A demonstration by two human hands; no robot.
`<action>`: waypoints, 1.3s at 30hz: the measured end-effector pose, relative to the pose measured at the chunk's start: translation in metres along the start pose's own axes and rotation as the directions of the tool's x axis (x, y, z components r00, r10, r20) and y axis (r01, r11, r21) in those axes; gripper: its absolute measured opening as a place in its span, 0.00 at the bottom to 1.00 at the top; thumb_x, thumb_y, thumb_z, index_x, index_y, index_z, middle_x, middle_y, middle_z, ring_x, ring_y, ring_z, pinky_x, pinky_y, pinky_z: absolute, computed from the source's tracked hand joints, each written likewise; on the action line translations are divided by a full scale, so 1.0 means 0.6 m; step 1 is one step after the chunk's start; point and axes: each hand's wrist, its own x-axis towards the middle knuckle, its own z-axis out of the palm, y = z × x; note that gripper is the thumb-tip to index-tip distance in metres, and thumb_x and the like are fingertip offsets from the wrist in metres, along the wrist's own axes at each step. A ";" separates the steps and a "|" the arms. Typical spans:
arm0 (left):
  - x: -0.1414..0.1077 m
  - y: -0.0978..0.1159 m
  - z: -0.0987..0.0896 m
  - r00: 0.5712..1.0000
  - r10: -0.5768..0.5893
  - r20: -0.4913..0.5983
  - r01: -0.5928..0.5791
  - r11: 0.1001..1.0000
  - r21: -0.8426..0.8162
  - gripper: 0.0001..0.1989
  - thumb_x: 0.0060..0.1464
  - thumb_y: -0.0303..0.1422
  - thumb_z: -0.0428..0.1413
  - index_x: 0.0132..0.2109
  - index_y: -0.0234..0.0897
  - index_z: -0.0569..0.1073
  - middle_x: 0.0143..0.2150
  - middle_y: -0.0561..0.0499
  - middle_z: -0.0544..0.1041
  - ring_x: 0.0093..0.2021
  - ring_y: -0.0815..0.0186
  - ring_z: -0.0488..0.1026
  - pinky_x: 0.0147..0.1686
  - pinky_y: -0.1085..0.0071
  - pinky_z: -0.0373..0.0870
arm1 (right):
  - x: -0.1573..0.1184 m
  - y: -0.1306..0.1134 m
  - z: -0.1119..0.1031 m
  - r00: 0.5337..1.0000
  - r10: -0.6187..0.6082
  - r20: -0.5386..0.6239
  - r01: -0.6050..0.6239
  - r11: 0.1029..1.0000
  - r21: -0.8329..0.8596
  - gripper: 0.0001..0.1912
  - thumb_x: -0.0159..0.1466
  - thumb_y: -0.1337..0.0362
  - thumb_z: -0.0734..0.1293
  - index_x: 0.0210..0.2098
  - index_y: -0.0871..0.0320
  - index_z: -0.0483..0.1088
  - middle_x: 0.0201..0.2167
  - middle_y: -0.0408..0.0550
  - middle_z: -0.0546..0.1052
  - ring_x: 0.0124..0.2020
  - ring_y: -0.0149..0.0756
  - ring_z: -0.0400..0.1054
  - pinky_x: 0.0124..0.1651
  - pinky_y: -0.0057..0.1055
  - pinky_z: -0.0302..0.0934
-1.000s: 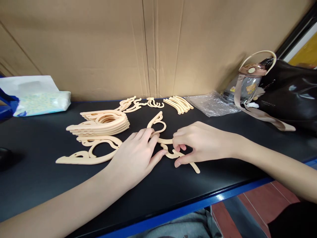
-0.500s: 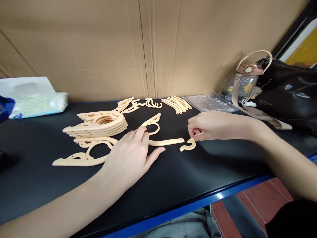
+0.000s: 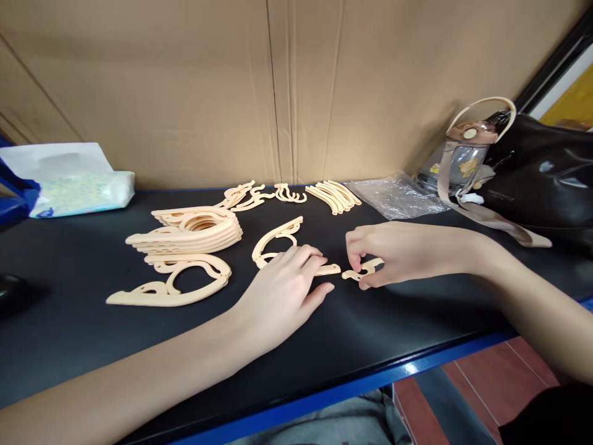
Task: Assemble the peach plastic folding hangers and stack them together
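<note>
Two hands, part-positioning, I judge: left hand (image 3: 282,293), fingers loosely open over curved frame (image 3: 331,269); right hand (image 3: 407,250), three o'clock, pinching hooked piece (image 3: 351,275); next move calls for steadiness.

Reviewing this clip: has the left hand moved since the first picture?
Yes. The left hand has moved to the right, away from the stack of cream hangers, which sits in the same place against the cardboard.

Bare left hand (image 3: 285,278), bare right hand (image 3: 386,247), slim uncovered forearms (image 3: 185,355), black cloth (image 3: 551,415) at lower right, garment unclear
</note>
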 end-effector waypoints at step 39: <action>0.013 0.001 -0.003 0.999 0.030 0.034 -0.004 0.806 -0.592 0.13 0.63 0.32 0.53 0.54 0.45 0.72 0.45 0.55 0.77 0.43 0.69 0.76 0.44 0.75 0.71 | -0.005 0.030 -0.004 0.977 -0.187 0.097 0.118 0.865 0.488 0.14 0.63 0.55 0.67 0.41 0.59 0.75 0.36 0.44 0.78 0.39 0.33 0.71 0.46 0.30 0.61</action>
